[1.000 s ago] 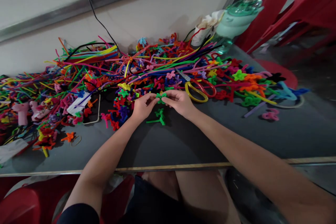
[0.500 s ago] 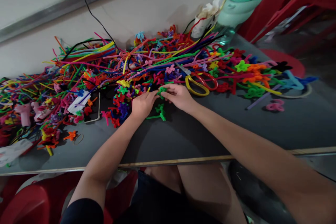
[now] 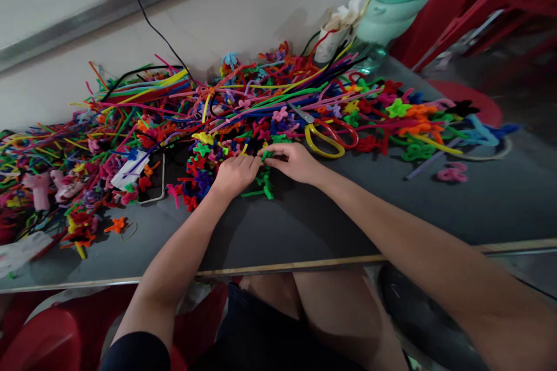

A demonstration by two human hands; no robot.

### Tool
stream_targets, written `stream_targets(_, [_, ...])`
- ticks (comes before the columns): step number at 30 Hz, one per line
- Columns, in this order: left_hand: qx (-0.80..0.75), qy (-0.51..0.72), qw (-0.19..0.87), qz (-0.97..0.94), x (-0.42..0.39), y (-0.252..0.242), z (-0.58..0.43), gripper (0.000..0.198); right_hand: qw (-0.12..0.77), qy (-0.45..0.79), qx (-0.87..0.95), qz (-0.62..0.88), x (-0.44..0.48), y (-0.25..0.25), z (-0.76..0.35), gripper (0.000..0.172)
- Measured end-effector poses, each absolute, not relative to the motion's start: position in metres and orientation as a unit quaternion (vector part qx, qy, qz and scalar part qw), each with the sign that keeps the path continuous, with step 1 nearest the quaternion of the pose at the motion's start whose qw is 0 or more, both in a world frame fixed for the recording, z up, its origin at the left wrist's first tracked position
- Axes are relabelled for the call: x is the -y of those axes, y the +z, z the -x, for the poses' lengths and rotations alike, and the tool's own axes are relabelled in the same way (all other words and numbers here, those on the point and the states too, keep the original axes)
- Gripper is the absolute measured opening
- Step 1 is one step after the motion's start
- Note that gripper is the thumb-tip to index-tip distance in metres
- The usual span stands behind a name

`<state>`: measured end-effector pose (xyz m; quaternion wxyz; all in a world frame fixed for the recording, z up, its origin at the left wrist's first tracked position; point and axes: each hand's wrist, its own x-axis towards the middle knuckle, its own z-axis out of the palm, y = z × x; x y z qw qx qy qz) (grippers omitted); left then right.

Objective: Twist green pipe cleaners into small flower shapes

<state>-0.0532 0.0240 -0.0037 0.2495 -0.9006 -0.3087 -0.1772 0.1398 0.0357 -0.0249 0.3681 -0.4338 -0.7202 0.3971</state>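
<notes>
Between my two hands is a small green pipe-cleaner piece, bent into loops and partly covered by fingers. My left hand pinches its left side, back of the hand upward. From the right, my right hand grips it between thumb and fingers. Just below them on the table lies another green pipe-cleaner shape with a stem pointing left. Scissors with one yellow and one red handle loop rest right behind my right hand.
A big heap of coloured pipe cleaners and flower shapes runs along the wall. A phone-like dark object lies left of my hands. At the back right stand a paper-filled white cup and a green bottle. The table's front edge is near me.
My right hand's fingers have shifted slightly on the green piece, and more green shows behind them. My left hand has moved very little. The view has drifted slightly.
</notes>
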Motion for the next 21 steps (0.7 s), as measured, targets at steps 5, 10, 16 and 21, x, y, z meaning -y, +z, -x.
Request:
stream_targets(5, [0.289,-0.176,0.212,0.917,-0.025,-0.004,0.057,0.027,0.361,0.398,0.717,0.445,-0.031,-0.023,-0.138,0.032])
stream_targets(10, [0.326,-0.280,0.114,0.896,-0.028,-0.017,0.058,0.026,0.428,0.442,0.656,0.438,-0.028,-0.029,-0.136,0.040])
stream_targets(16, [0.437,-0.446,-0.208,0.753,-0.020,-0.026,0.039,0.020,0.490,0.463,0.591,0.443,-0.031,-0.031,-0.138,0.038])
stream_targets(21, [0.427,-0.460,-0.422,0.655,-0.018,-0.025,0.034,0.018,0.485,0.467,0.592,0.443,-0.029,-0.028,-0.138,0.041])
